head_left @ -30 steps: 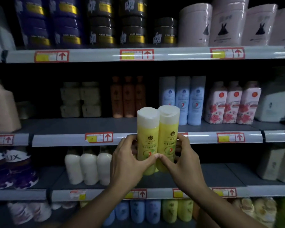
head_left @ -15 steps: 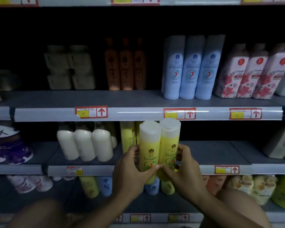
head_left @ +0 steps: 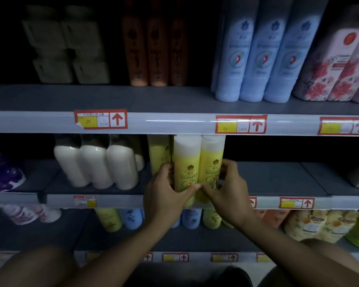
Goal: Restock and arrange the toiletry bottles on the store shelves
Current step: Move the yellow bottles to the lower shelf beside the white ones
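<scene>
Head view shows the left hand (head_left: 166, 195) and right hand (head_left: 226, 189) curled round two yellow bottles (head_left: 197, 168) at the middle shelf (head_left: 278, 179) front, best slid back upright, flush beside the yellow bottle behind (head_left: 159, 154).

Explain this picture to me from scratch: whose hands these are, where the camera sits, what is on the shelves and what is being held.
There is no machine here. A person wears a camera on the head, looking forward and down at store shelves. The left hand and right hand each grip one of two yellow bottles with white caps, held side by side at the front of the middle shelf. Another yellow bottle already stands just left of them, then white bottles. The shelf above carries orange bottles, blue bottles and floral pink ones. Red-framed price tags line the shelf edges.
</scene>
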Tool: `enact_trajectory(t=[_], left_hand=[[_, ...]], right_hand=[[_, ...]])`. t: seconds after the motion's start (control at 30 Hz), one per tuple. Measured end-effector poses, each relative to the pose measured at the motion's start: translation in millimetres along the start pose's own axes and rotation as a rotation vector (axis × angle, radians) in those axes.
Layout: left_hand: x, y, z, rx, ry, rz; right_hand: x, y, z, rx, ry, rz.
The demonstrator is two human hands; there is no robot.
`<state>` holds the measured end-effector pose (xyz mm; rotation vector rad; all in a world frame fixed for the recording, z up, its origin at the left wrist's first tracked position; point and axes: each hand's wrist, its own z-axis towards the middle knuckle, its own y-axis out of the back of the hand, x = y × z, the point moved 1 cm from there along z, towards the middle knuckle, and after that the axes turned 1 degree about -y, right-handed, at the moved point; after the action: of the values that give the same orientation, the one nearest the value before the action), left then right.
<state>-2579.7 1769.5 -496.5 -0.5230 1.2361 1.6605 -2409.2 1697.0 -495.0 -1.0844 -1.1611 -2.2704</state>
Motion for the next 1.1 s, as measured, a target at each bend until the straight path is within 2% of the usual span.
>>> enact_trajectory(t=[0.37,0.83,1.1], left_hand=[[9,-47,21,-0.182,0.104,0.098],[12,-51,22,-0.205,0.11,0.074],[7,-60,11,-0.284,0.113,0.059]], right_hand=[[-23,-25,41,-0.004,-0.006,-0.029],[-29,-37,34,-0.029,-0.037,-0.031],[-30,-36,30,0.021,-0.052,-0.026]])
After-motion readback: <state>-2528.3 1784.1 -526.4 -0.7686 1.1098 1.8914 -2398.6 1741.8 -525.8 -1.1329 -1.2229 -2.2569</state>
